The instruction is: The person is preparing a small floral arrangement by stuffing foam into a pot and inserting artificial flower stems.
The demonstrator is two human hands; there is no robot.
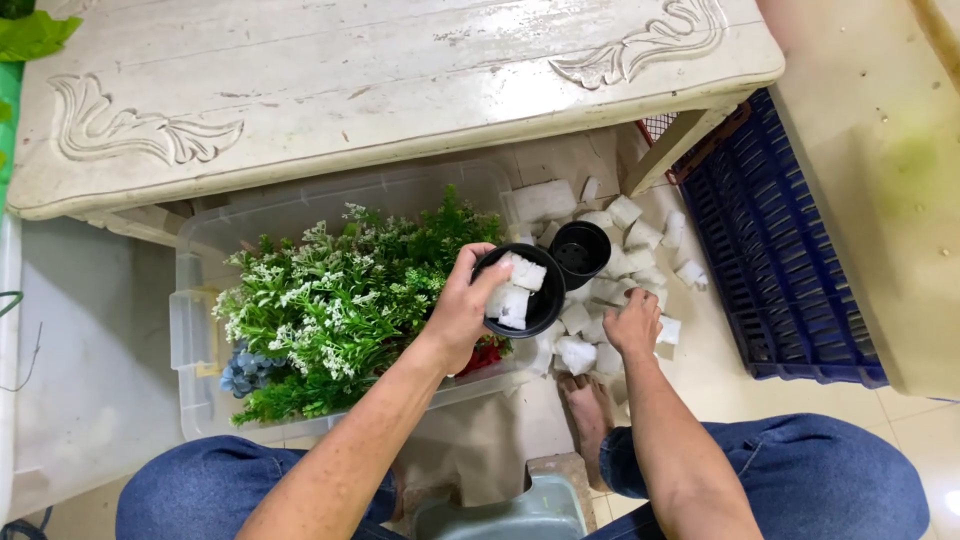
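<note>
Left fingers: the left hand (462,305) is clamped on a small black pot (525,290); the thumb (497,287) lies across the pot's open mouth, and the other fingers wrap its far side, out of view.
Pot in left hand: tilted, mouth turned toward the camera, held above the right end of the bin. White foam pieces (515,290) sit inside it, directly under the thumb.
Right fingers: the right hand (634,322) is palm-down on the heap of white foam chunks (620,250) on the floor. Fingers are curled into the heap; whether they are closed on a chunk cannot be told.
Gap between hands: the right hand lies just to the right of the held pot and lower, not touching it.
Second pot: another black pot (581,250), empty, stands upright among the foam chunks, just beyond the held pot and above the right hand.
Bin: a clear plastic bin (190,330) sits on the floor at the left, filled with artificial green sprigs with small white flowers (335,295); a blue flower cluster (245,370) shows at its near left corner.
Surroundings: a white carved table (380,80) overhangs the bin's far edge. A dark blue plastic crate (780,260) lies to the right of the foam heap.
Person: seated in blue jeans (810,470), one bare foot (588,410) resting near the heap.
</note>
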